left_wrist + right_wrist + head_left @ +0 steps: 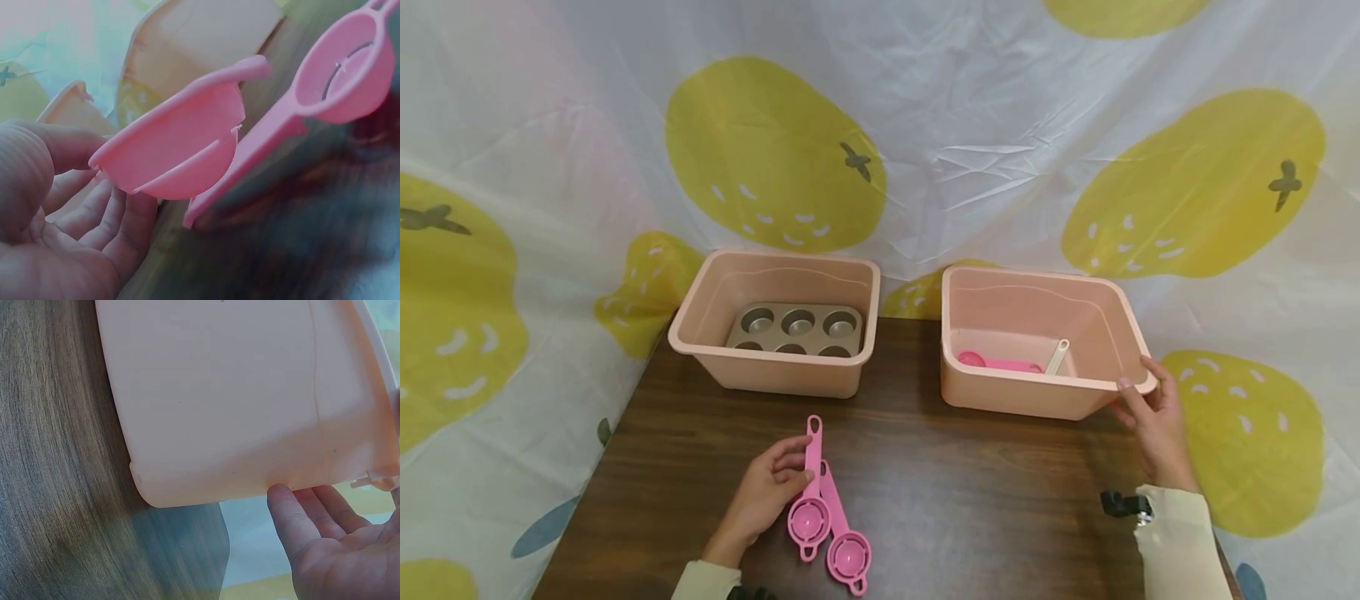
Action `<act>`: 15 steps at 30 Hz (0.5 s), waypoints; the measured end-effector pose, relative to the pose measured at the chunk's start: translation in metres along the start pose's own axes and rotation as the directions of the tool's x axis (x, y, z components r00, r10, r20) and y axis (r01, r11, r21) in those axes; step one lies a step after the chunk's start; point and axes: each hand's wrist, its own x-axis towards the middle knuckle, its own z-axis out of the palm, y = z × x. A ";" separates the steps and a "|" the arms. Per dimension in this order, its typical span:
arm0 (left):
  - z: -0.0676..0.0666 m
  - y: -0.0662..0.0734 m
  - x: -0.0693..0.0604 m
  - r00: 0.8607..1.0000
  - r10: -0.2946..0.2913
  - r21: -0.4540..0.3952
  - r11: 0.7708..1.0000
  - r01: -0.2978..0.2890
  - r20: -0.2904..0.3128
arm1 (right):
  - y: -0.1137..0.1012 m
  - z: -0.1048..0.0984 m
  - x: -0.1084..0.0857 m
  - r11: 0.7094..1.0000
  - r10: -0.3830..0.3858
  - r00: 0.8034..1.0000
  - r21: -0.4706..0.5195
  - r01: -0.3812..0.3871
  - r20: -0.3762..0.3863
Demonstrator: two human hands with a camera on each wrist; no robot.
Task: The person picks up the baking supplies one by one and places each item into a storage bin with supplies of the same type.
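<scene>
My left hand [767,492] pinches the handle of a pink egg separator [809,518] between thumb and fingers, its cup toward the table's front. A second pink separator [848,557] lies on the table just right of it; the left wrist view shows both, the held one [181,144] nearer. At the right, my right hand [1159,425] grips the front right corner of a light pink bin [1022,392], thumb on the rim. In the right wrist view the fingers of that hand [331,537] lie against the bin's outer wall [219,412].
Another light pink bin [782,373], at the back left, holds a muffin pan [778,333]. Inside the right bin are a pink utensil [1011,365] and a white-handled one [1057,357]. A lemon-print cloth [955,150] hangs behind the brown table [970,500].
</scene>
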 end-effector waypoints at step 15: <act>0.017 0.021 0.010 0.999 0.042 0.006 0.999 -0.042 -0.027 | 0.000 -0.001 -0.001 1.000 0.005 1.000 -0.013 -0.005 0.008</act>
